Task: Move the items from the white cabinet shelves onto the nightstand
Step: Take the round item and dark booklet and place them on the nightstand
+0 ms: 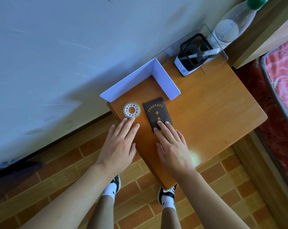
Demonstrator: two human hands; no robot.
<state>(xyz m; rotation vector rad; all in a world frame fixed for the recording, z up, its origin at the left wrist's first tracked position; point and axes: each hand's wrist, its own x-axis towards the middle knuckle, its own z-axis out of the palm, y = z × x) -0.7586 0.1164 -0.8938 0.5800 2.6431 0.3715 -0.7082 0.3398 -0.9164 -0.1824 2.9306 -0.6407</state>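
Orange-brown wood makes up the nightstand (214,116), and both of the items in play already lie flat on its near-left part.

Furthest left is the left hand (118,146), palm down with fingers stretched out and slightly apart, gripping nothing. Its fingertips (125,119) touch the near edge of the roll of clear tape (131,109), which lies flat with its white patterned core facing up, directly ahead of that hand. The roll is round, so it has no long axis to line up.

Just to the right of the tape, apart from it, is the dark brown booklet (157,114) with gold characters on its cover. Its long axis runs away from the person, leaning a little left at the far end. The right hand (173,151) is the nearer one to it: flat, fingers extended and resting on the booklet's near end, pressing rather than gripping. My reading is that both items are being set down or nudged into place, so any further push goes away from the body, toward the white L-shaped divider (149,80) standing behind them.

Counted: one tape roll, one booklet, one divider, two hands. Further right, at the back corner, stand one black mesh pen holder (195,52) with one white pen (206,52) in it, and one clear bottle (231,27) with a green cap.
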